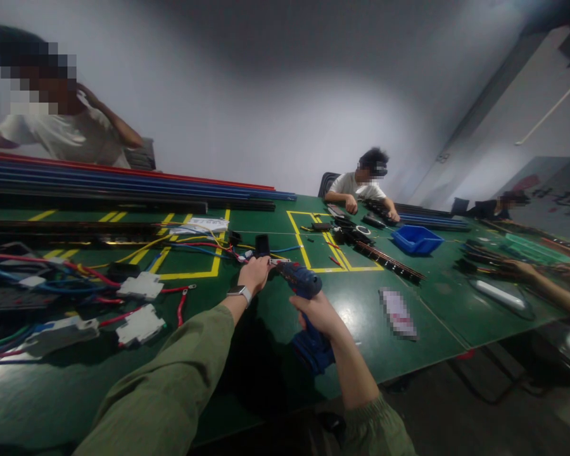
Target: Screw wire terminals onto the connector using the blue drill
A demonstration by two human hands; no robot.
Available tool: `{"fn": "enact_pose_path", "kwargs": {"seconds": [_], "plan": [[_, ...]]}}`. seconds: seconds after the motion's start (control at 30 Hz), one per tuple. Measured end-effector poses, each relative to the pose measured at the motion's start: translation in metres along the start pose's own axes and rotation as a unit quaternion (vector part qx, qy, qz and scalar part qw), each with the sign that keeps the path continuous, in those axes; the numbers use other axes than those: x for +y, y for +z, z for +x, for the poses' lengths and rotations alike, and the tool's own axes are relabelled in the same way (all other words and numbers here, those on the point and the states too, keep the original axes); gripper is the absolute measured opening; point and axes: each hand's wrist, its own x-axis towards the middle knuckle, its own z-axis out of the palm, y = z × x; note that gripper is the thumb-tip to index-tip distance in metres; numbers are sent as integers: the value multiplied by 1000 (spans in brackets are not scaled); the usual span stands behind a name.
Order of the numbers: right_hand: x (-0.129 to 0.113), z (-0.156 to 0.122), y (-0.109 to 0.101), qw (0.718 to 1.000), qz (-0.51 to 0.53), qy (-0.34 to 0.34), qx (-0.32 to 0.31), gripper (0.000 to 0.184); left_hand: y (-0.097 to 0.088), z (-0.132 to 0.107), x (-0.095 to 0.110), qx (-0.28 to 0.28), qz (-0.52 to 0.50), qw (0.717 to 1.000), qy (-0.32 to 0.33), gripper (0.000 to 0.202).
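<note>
My right hand (317, 311) is wrapped around the grip of a blue cordless drill (298, 278). The drill points away and to the left, its battery base low above the green table. Close to the drill's tip, my left hand (254, 273) has its fingers closed, with a watch (240, 291) on that wrist. What those fingers pinch is too small and blurred to make out. Just beyond them stands a small black block (262, 244), and red, blue and yellow wires (209, 246) run up to this spot from the left.
White breaker-like modules (140, 326) with thick cables lie on the left. Long red and blue rails (171, 183) line the table's far side. A blue bin (417, 240), dark strips (389, 261) and a patterned packet (398, 313) are on the right. Several other people sit around the table.
</note>
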Motion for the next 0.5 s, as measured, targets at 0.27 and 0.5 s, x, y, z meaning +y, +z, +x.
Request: {"fn": "enact_pose_path", "kwargs": {"seconds": [0.27, 0.5], "plan": [[-3, 0, 1, 1000, 4, -11, -4, 28, -1, 0, 0, -4, 5, 1000, -6, 47], [-5, -1, 1, 1000, 14, -8, 0, 34, -6, -1, 2, 2, 9, 1000, 16, 46]]}}
